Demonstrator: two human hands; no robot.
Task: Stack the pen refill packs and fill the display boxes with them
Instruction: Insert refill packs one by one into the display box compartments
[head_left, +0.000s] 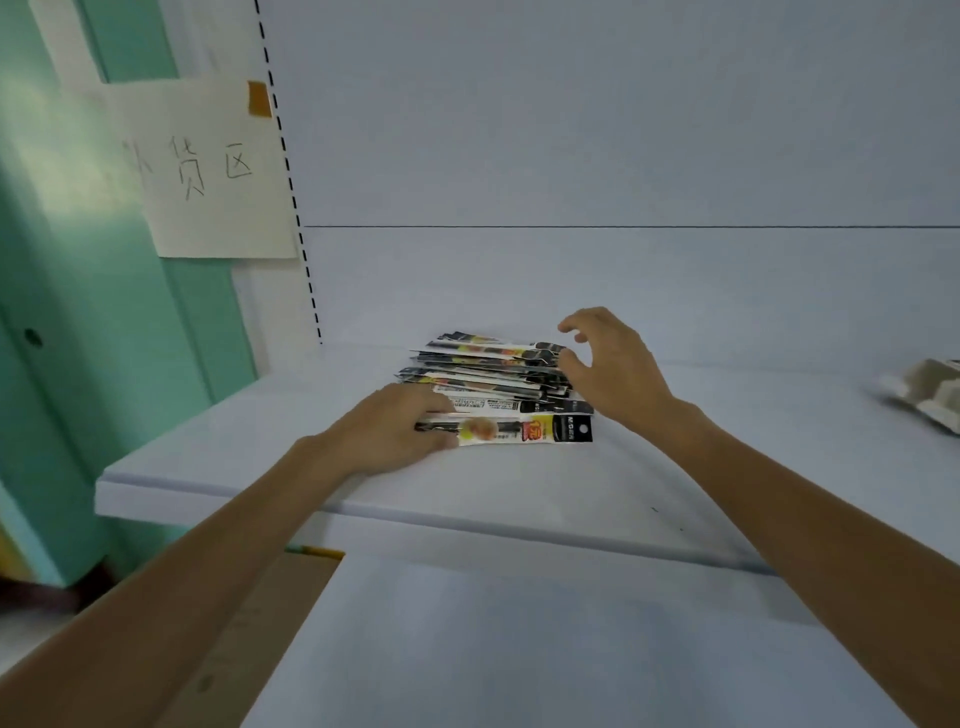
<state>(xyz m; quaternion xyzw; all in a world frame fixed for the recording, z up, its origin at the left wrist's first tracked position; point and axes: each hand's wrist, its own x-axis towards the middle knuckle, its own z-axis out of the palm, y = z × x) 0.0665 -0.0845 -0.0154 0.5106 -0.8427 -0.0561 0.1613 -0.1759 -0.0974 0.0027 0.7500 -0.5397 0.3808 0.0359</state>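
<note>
On the shelf (311, 467) lies the pile of refill packs (488, 371). The left hand (395, 426) grips the pile's nearest pack (530, 428) at its left end. The right hand (608, 364) is at the pile's right end, and a tray (930, 395) lies well right.

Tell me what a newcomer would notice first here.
The fanned pile of pen refill packs in the middle of the pale shelf draws the eye first. The left hand holds the nearest pack by its left end, while the right hand is open at the pile's right end. A handwritten paper sign is taped up at upper left.
</note>
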